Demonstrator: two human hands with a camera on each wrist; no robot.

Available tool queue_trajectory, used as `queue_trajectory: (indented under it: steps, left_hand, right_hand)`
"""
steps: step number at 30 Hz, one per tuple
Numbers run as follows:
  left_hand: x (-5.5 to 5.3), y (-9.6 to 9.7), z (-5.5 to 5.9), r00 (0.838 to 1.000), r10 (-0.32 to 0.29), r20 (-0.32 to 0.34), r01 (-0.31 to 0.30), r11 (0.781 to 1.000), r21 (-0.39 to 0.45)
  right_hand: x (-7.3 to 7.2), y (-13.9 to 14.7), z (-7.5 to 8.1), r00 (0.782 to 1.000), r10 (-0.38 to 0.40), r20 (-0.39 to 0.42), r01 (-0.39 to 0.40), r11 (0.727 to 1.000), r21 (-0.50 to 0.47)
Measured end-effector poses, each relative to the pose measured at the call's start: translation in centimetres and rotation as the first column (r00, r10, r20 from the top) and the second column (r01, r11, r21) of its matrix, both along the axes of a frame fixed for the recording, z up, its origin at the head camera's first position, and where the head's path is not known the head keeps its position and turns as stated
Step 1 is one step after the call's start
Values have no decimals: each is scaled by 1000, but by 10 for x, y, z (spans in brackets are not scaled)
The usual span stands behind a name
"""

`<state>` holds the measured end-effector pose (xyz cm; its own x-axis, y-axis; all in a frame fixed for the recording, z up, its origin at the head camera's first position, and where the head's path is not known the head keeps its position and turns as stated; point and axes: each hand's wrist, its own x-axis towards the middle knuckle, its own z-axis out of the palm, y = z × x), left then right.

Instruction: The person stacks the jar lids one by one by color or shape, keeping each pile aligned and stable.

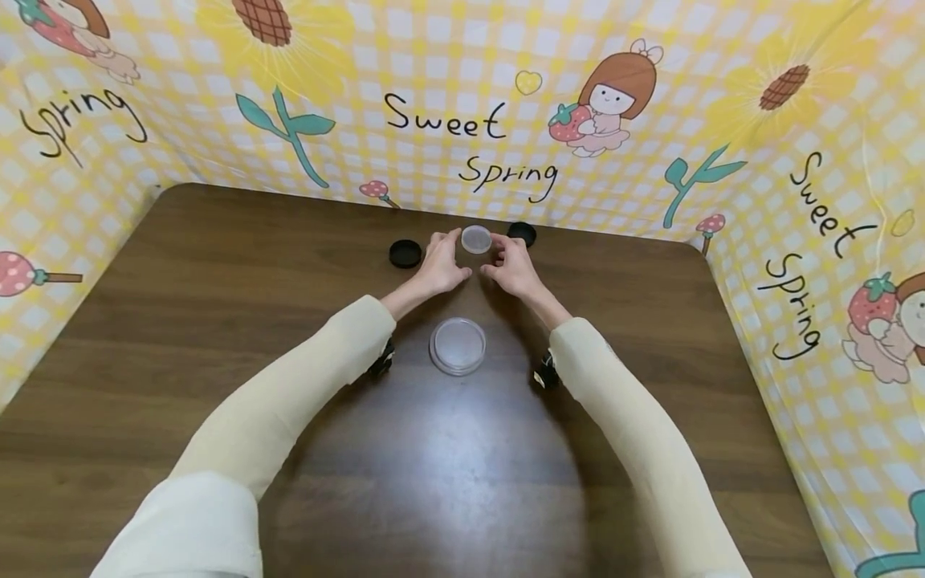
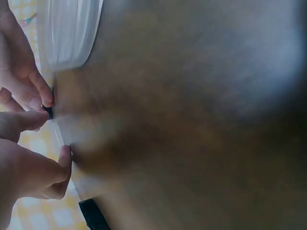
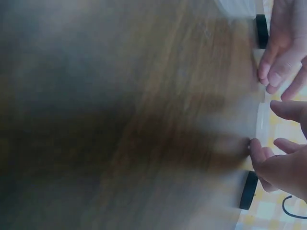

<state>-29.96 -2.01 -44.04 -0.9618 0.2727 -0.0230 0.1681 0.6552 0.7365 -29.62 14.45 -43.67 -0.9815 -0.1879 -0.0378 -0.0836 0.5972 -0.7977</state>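
Observation:
A small clear round dish (image 1: 476, 239) lies near the table's back edge, between my two hands. My left hand (image 1: 442, 265) is at its left side, fingertips right at the rim and the thumb nearer to me. Mirroring it on the right, my right hand (image 1: 510, 267) has its fingertips close to the opposite rim. In the right wrist view the fingers of the right hand (image 3: 280, 160) are spread loosely beside the pale dish edge (image 3: 262, 122). The left wrist view shows the left hand (image 2: 36, 165) low over the table, its fingers apart.
Black round lids flank the hands, one on the left (image 1: 405, 254) and one behind the right hand (image 1: 522, 234). Nearer to me sits a larger stack of clear round dishes (image 1: 458, 347). A yellow checked cloth (image 1: 405, 152) rises behind the brown table (image 1: 217, 265).

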Motion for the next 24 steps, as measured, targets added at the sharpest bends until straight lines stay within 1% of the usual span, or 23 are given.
queue_trajectory:
  steps: [4, 10, 14, 17, 20, 22, 24]
  left_hand:
    - [-11, 4, 1, 1000, 6, 12, -6, 1000, -2]
    - [-24, 3, 2, 1000, 14, 22, -14, 1000, -12]
    - [-33, 4, 2, 1000, -10, 5, 10, 999, -31]
    - [-39, 6, 2, 999, -42, -18, 41, 998, -51]
    - [-42, 10, 2, 997, -60, -42, 57, 997, -57]
    - [-43, 11, 2, 997, -55, -47, 52, 997, -62]
    - [-43, 13, 2, 999, -37, -37, 35, 997, -62]
  right_hand:
    - [-9, -1, -3, 999, -29, -27, 29, 1000, 7]
    - [-17, -5, -7, 999, -34, -31, 35, 999, 29]
    - [-22, -8, -10, 998, -37, -50, 39, 997, 60]
    - [-27, -9, -11, 996, -39, -75, 45, 996, 82]
    - [-33, -10, -10, 995, -45, -90, 56, 991, 123]
    - [-36, -11, -8, 995, -40, -92, 55, 985, 164]
    - [-38, -12, -6, 996, -33, -80, 48, 980, 195]
